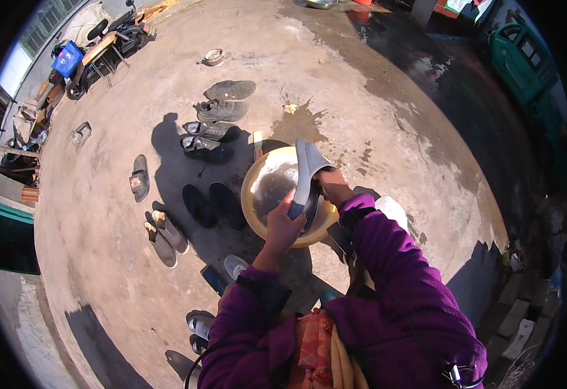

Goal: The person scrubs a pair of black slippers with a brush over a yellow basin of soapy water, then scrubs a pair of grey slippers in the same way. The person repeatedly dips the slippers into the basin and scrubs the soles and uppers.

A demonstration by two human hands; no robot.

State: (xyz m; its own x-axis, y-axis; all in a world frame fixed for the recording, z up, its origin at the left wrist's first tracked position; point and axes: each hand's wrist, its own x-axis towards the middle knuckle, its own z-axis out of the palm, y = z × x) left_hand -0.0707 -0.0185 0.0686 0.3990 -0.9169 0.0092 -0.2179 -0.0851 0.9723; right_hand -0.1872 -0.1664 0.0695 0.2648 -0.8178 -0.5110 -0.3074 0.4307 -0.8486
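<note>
A grey slipper (305,170) is held tilted over a yellow basin (255,220) of cloudy, sudsy water. Its heel end is gripped by my left hand (285,225), the thumb lying along the sole. My right hand (333,186) is curled at the opening of the slipper's upper. Its fingertips go in under the upper, so anything they hold is hidden. A pale-handled brush (257,144) leans at the basin's far left rim.
Dark slippers (198,206) and grey-brown shoes (161,247) stand left of the basin. Several worn shoes (222,111) lie beyond, near a small round bowl (214,57). Wet concrete (419,65) spreads at the far right. A parked motorbike (125,32) stands far left; bricks (513,318) lie right.
</note>
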